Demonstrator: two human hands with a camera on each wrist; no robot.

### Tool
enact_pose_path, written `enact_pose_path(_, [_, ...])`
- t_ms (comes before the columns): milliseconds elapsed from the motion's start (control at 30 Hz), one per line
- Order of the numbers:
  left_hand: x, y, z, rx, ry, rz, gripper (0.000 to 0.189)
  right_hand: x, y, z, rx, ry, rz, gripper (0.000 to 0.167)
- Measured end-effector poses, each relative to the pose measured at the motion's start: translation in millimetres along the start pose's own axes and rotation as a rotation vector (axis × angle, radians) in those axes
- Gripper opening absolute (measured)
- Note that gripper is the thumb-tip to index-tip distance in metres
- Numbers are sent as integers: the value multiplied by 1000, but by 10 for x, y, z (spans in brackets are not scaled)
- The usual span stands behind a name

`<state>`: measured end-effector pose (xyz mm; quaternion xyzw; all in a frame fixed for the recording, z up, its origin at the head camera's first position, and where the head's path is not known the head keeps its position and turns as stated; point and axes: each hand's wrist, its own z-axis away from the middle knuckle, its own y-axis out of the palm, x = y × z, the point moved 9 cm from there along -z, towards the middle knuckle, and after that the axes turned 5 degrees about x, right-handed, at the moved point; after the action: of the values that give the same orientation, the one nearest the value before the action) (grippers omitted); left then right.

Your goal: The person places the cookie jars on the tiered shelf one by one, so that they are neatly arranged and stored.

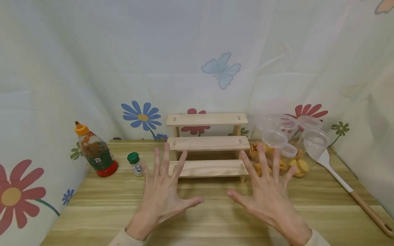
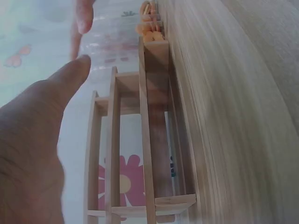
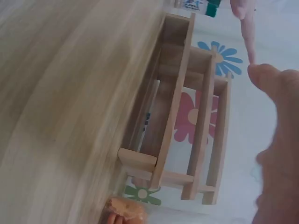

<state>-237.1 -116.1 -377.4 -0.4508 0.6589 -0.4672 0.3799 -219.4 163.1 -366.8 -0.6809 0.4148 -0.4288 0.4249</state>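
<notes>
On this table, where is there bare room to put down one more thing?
Bare wood-grained tabletop lies in front of the pale three-tier wooden rack, and between the right hand and the white, wooden-handled spatula. The rack's three shelves are bare too. Crowded: right of the rack, where clear plastic jars stand close together.

The left hand [image 1: 160, 195] and right hand [image 1: 268, 196] spread wide, thumbs inward.
</notes>
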Motion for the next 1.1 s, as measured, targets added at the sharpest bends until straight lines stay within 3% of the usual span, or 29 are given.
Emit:
enact_pose_path(133, [34, -122, -41, -116, 35, 96, 142, 57, -213, -23, -160, -86, -78, 116])
enact_pose_path(300, [221, -245, -73, -217, 10, 270, 127, -17, -561, -37, -360, -171, -249, 109])
enact_pose_path(467, [431, -217, -127, -248, 24, 463, 99, -335, -891, -46, -423, -124, -349, 108])
enact_pose_path(633, [598, -27, -197, -206, 3, 610, 70, -749, -1265, 8, -503, -116, -394, 106])
enact_pose_path(767, [732, 195, -253, -140, -65, 717, 58, -1146, -1451, 73, -578, -57, -553, 99])
enact_pose_path(867, [829, 338, -282, -106, -108, 792, 51, -1439, -1497, 100, -621, 34, -667, 99])
enact_pose_path(1100, [961, 531, -332, -38, -179, 890, 38, -1976, -1391, 141, -723, 180, -700, 78])
